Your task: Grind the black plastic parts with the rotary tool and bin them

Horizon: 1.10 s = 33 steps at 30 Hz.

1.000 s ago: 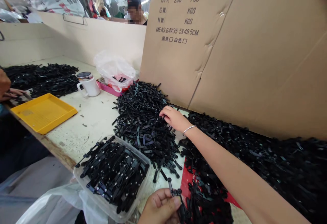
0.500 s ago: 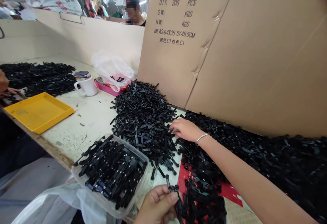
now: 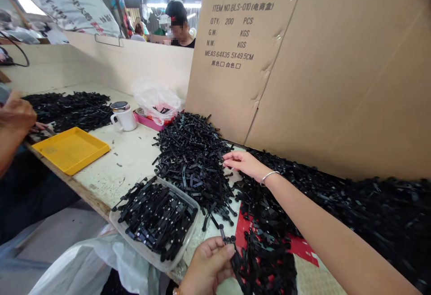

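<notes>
Head view: the person's left hand [image 3: 210, 261] is pinching a black, jointed plastic piece [image 3: 229, 240] between thumb and fingers, in front of the table's near edge, just as it was a second ago; the right hand [image 3: 244, 160], with a silver bracelet [image 3: 270, 176] on its wrist, is reaching to the right edge of a heap of thin black plastic strips [image 3: 188, 151]; its fingers, more curled in both earlier pictures, are now straightening, leaving only a narrow gap at the thumb; whether they are pinching a strip or touching the heap, I cannot tell; so the work, as I judge it, is centring on the heap's edge, while the left hand is merely holding its piece.

A clear plastic tub [image 3: 134, 244], full of black jointed pieces, is standing left of the left hand; more black pieces are lying under and beyond the right forearm, some on a red printed sheet [image 3: 243, 223]; at far left, a co-worker's hand [image 3: 16, 115] is showing more fully than before, near a shallow yellow plastic tray [image 3: 69, 149].
</notes>
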Available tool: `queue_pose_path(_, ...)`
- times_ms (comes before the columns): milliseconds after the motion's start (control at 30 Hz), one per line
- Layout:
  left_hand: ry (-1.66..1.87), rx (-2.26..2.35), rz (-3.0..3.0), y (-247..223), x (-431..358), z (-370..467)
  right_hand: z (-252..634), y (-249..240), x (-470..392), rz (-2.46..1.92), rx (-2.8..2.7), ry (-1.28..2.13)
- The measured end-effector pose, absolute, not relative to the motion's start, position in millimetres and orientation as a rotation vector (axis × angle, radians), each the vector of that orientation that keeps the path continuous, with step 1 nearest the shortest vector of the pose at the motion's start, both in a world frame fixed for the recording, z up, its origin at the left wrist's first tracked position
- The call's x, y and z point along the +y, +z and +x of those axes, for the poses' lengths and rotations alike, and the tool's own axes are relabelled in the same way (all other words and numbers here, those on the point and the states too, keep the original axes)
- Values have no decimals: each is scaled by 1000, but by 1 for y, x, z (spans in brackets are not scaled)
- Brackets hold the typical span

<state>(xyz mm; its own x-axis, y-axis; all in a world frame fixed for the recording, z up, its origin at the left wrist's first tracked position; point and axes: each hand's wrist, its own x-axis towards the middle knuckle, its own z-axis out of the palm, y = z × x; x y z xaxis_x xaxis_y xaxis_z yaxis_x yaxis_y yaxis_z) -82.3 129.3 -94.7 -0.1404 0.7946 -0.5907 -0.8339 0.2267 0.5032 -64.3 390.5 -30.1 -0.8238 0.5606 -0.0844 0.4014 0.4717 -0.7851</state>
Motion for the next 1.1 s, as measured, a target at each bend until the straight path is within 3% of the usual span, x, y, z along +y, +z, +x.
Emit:
queue_pose_path(200, 1417, 973, -18, -91, 128, -82, -66, -22, 372, -877, -2286, 1636)
queue_pose_path(400, 1437, 967, -31, -89, 128, -81, -61, -21, 374, -902, -2173, 1713)
queue_pose_path(733, 1427, 986, -27, -94, 128, -81, -77, -26, 369, -864, -2256, 1452)
queue_pose_path(900, 1436, 993, -44, -96, 128, -80, -92, -48, 377, -967, -2362, 1078)
queue_pose_path(1100, 1418, 978, -59, -96, 129, -81, -82, -75, 383, -1060, -2535, 864)
